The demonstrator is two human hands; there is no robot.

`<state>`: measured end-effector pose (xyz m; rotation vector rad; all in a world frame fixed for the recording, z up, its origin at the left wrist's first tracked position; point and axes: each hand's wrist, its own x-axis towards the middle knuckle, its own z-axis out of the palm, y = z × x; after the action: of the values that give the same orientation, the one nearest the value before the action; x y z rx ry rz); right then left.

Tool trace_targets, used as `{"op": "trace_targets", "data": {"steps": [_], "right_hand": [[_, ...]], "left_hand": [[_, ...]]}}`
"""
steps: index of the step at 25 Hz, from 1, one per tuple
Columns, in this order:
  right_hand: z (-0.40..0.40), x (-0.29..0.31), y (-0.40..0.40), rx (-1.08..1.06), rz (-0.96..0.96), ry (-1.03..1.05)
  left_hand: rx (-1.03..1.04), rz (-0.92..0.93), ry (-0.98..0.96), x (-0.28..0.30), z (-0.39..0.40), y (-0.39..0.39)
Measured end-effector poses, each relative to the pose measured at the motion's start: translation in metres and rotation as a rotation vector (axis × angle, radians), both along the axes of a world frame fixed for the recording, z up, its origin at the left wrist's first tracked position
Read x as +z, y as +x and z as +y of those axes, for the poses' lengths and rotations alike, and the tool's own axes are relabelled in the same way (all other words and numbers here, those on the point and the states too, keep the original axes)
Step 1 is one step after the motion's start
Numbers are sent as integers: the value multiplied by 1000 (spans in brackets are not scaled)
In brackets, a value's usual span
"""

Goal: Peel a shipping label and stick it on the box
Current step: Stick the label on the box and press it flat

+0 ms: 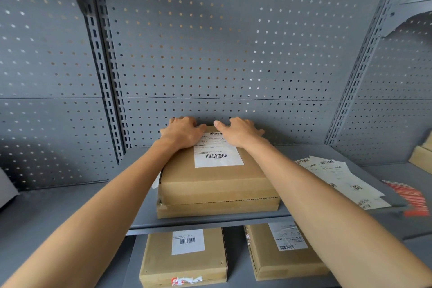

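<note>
The brown cardboard box (217, 184) sits on the grey metal shelf (304, 154), white shipping label (218, 154) stuck on top. The left hand (182, 133) and right hand (240, 132) curl over its far edge, gripping it.

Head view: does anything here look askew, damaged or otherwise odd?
Mostly tidy. The shipping label sits fairly square on the top box. Loose label sheets lie fanned untidily on the shelf to the right, and the lower-left box has torn red-and-white tape on its front edge.
</note>
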<state>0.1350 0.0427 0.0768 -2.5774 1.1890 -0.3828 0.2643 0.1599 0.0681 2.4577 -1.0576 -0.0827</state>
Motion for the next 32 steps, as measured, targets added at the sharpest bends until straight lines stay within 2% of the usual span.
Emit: {"op": "trace_targets", "data": {"steps": [5,12,32], "right_hand": [[-2,-12,10,-15,94,-70],[0,-12,10,-22,107,-84],[-3,-12,6,-5,-17,15]], "left_hand": [[20,-49,76,-4,-4,-3],[35,-71,125,-3,-7,-6],[-34,-49,68,-5,2,1]]}}
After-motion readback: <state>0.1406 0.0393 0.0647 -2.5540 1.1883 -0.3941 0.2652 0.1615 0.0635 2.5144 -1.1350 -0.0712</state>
